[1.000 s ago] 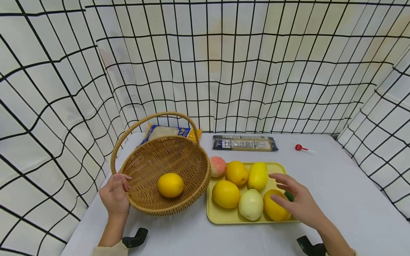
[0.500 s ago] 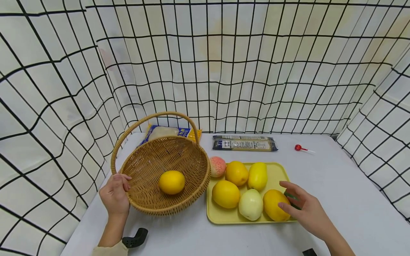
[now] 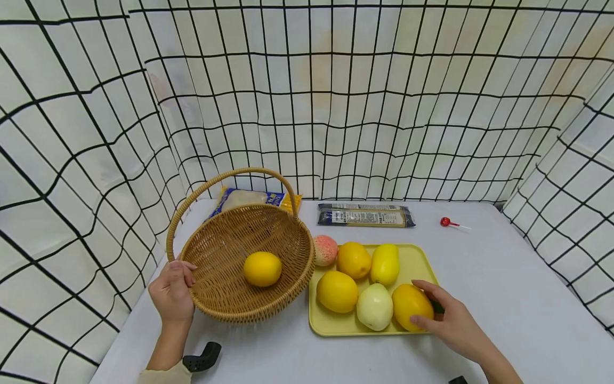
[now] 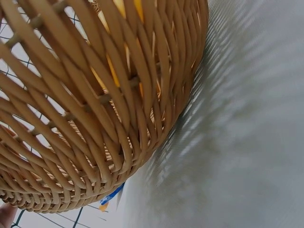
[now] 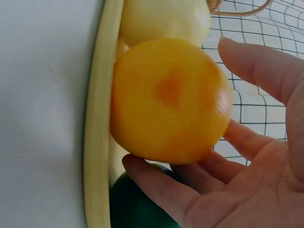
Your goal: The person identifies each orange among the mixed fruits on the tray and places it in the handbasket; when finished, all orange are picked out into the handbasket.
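Observation:
My left hand (image 3: 174,290) grips the wicker basket (image 3: 206,298) at its left rim. The basket tilts toward me, with one yellow fruit (image 3: 263,269) inside; its woven underside fills much of the left wrist view. My right hand (image 3: 453,320) reaches round an orange-yellow fruit (image 3: 412,308) at the tray's right end. In the right wrist view the fingers (image 5: 164,187) lie between this fruit and a dark green item (image 5: 135,204), mostly covered by the hand in the head view. The thumb stands slightly apart from the fruit.
The yellow tray (image 3: 374,333) also bears a pale green fruit (image 3: 374,308), a long yellow fruit (image 3: 385,264) and two orange-yellow fruits; a pink peach (image 3: 325,250) is at its left corner. Behind lie a blue-yellow bag (image 3: 244,197), a dark packet (image 3: 366,216) and a red lollipop (image 3: 446,221).
My right hand drew back to the right, then came in round the right-hand orange-yellow fruit. The yellow fruit in the basket rolled a little right. My left hand and the basket stayed put.

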